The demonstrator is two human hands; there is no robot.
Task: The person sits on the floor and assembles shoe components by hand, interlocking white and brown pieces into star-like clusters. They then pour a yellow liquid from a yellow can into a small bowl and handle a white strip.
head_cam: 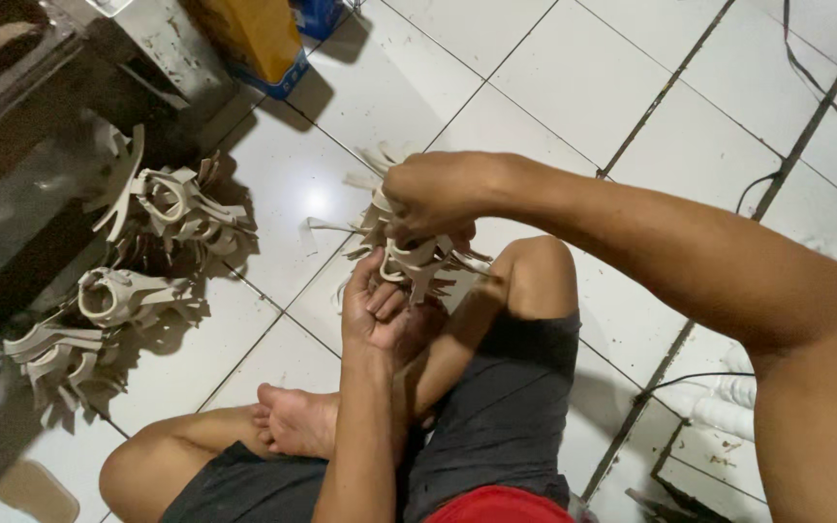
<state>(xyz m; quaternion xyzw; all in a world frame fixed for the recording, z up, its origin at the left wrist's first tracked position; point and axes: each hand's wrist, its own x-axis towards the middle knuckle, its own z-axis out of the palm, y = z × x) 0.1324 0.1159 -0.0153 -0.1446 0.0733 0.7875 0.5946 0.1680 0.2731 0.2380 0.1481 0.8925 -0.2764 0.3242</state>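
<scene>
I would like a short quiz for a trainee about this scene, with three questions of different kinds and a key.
1. True or false: both hands touch the beige bundle.
2. Which hand is on top of it? A) left hand B) right hand
3. Fill in: the other bundles lie on the white ______ floor.

Key: 1 true; 2 B; 3 tiled.
</scene>
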